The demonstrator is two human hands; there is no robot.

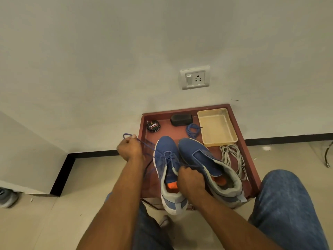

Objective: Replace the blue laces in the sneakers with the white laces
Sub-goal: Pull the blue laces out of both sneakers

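Observation:
Two blue sneakers stand side by side on a small reddish-brown table (251, 165). The left sneaker (166, 159) still carries a blue lace (144, 143) through its lower eyelets. My left hand (129, 147) grips a loop of that lace, stretched out to the left of the shoe. My right hand (191, 179) grips the tongue and collar of the left sneaker. The right sneaker (203, 157) shows no lace. A loose blue lace (193, 130) lies bundled behind the shoes. The white laces (233, 157) lie on the table to the right.
A cream plastic tray (217, 127) sits at the table's back right, a black shoe brush (181, 120) and a round polish tin (153, 126) at the back. A wall with a socket (195, 79) stands behind. My knees in jeans (286, 204) flank the table.

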